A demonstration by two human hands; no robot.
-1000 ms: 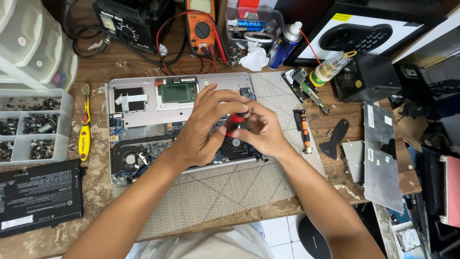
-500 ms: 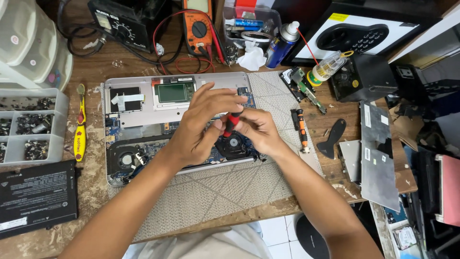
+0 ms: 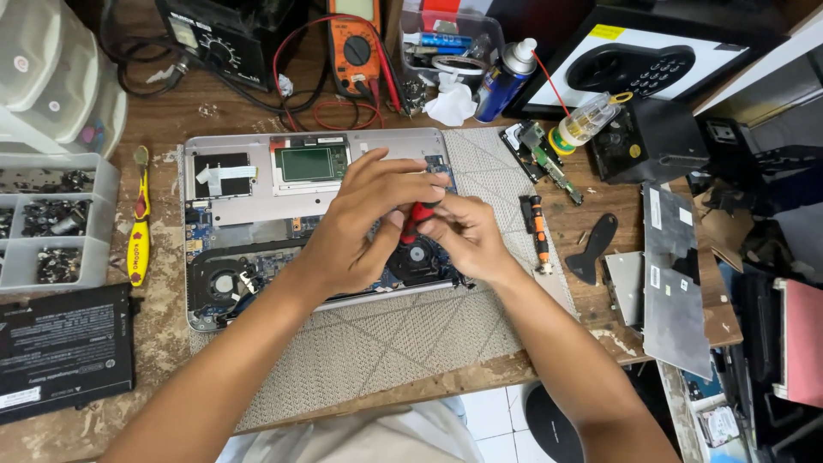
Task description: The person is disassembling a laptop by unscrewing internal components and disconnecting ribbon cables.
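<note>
An opened silver laptop [image 3: 257, 210] lies bottom-up on a woven grey mat [image 3: 386, 343], its boards and two fans exposed. A red-handled screwdriver [image 3: 417, 219] stands over the right fan [image 3: 420, 255]. My left hand [image 3: 360, 227] arches over the laptop's middle, fingers around the red handle. My right hand [image 3: 467, 236] pinches the same handle from the right. The screwdriver's tip is hidden behind my fingers.
A yellow-handled tool [image 3: 137, 231] and a screw tray [image 3: 47, 219] lie left, a black battery [image 3: 64, 351] below them. An orange multimeter [image 3: 356, 47], spray can [image 3: 506, 77] and small bottle [image 3: 587, 120] stand at the back. An orange-black screwdriver [image 3: 537, 227], black pry pick [image 3: 593, 249] and metal panels [image 3: 673, 274] sit right.
Both hands stay on the red screwdriver over the right fan. The fingers shift slightly around the handle; the view drifts a little.
</note>
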